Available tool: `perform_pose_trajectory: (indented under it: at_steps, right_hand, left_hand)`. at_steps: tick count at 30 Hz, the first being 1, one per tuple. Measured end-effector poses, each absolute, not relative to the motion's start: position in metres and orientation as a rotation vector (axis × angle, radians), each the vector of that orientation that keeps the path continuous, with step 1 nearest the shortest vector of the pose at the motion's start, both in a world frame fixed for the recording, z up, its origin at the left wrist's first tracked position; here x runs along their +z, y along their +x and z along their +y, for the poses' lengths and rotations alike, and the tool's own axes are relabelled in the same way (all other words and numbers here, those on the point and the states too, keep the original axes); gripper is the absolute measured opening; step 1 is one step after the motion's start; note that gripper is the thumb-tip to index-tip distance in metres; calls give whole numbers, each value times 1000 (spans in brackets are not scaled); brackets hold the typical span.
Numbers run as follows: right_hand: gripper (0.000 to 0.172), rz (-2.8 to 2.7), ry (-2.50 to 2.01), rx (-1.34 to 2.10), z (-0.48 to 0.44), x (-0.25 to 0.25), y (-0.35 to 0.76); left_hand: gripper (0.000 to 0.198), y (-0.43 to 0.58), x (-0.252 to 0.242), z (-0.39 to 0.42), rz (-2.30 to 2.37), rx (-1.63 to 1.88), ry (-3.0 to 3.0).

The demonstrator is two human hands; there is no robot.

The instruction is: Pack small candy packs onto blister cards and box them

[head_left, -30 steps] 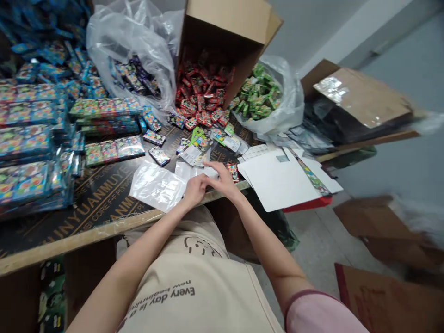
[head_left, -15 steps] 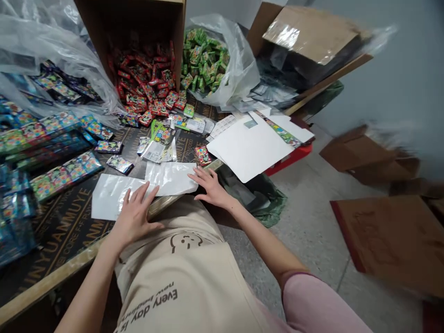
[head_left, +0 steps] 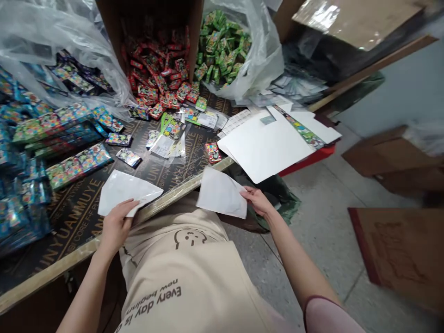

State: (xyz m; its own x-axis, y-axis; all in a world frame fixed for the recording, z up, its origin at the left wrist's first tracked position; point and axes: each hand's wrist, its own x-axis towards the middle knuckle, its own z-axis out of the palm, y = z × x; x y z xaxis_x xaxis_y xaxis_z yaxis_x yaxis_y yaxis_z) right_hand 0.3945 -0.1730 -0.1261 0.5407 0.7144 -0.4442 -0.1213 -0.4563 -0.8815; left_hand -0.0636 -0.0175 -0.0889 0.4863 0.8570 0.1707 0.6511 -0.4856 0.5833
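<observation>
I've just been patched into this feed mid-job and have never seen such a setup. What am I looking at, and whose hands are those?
There is no machine: one camera sits on a person's head, looking forward and down, so both bare hands are theirs. The left hand grips a white pouch lying on the dark table. The right hand pinches a second white pouch held past the table's edge. Behind lie red packets spilling from a cardboard box, green packets in a clear bag, and white sheets.

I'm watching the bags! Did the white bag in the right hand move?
Yes. The white bag in the right hand has come off the tabletop, past the table edge, toward the person; before, it lay flat on the table.
</observation>
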Motion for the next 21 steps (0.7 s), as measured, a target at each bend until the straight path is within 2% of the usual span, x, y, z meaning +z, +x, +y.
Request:
perform_pose_trajectory:
  at_steps: [3, 5, 7, 10, 12, 14, 18, 21]
  right_hand:
    - [22, -277, -1982, 976, -215, -140, 426]
    - [22, -176, -2114, 856, -236, -147, 442]
    - [38, -135, -2231, 707, -248, -152, 453]
    - [67, -206, -2343, 527, -249, -158, 460]
    - [74, -324, -2350, 544, -240, -165, 455]
    - [70, -451, -2320, 679, -227, -175, 443]
    - [44, -569, -2300, 866, -204, -198, 407]
    - [48, -587, -2285, 842, -198, -203, 395]
  left_hand:
    - [30, -44, -74, -7, 1494, 894, 2094]
    - [29, -27, -61, -3, 1429, 1036, 2099]
    - [31, -9, -52, -2, 1172, 1093, 2226]
    - [39, 15, -56, -6, 755, 988, 2516]
    - [43, 26, -68, -13, 649, 804, 2656]
    - [47, 32, -79, -20, 663, 569, 2709]
    - [54, 33, -90, -31, 729, 286, 2716]
    - [56, 31, -87, -33, 754, 239, 2703]
